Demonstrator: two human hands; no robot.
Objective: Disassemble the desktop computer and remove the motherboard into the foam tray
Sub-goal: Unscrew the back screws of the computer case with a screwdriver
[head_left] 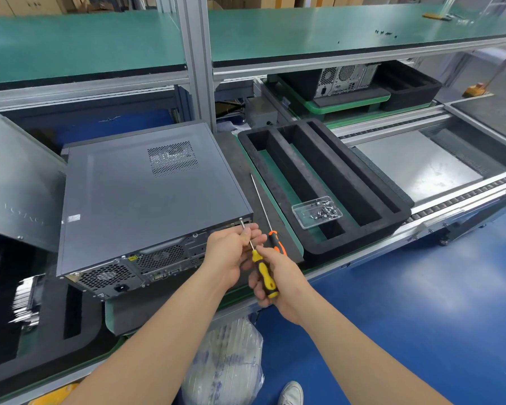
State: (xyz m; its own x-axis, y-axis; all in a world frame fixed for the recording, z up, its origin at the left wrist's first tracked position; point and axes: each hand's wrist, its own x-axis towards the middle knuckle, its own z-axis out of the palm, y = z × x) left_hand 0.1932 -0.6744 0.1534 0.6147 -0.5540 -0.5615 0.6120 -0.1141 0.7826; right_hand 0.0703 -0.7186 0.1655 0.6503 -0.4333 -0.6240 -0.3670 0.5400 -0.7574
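Observation:
A grey desktop computer (146, 197) lies on its side on the bench, rear panel toward me. My right hand (278, 276) grips the yellow-and-black handle of a screwdriver (265, 273). Its tip sits on a screw at the case's rear top-right corner. My left hand (231, 252) pinches the metal shaft just behind the tip. A black foam tray (360, 176) with long slots sits to the right of the computer. In it rests a clear plastic dish (316, 213) with several screws.
A second, long-shafted orange screwdriver (268, 217) lies between computer and tray. A detached grey side panel (15, 182) leans at left. A conveyor track (438, 168) runs right. Another computer (345, 78) stands on a far tray. A plastic bag (231, 363) hangs below the bench.

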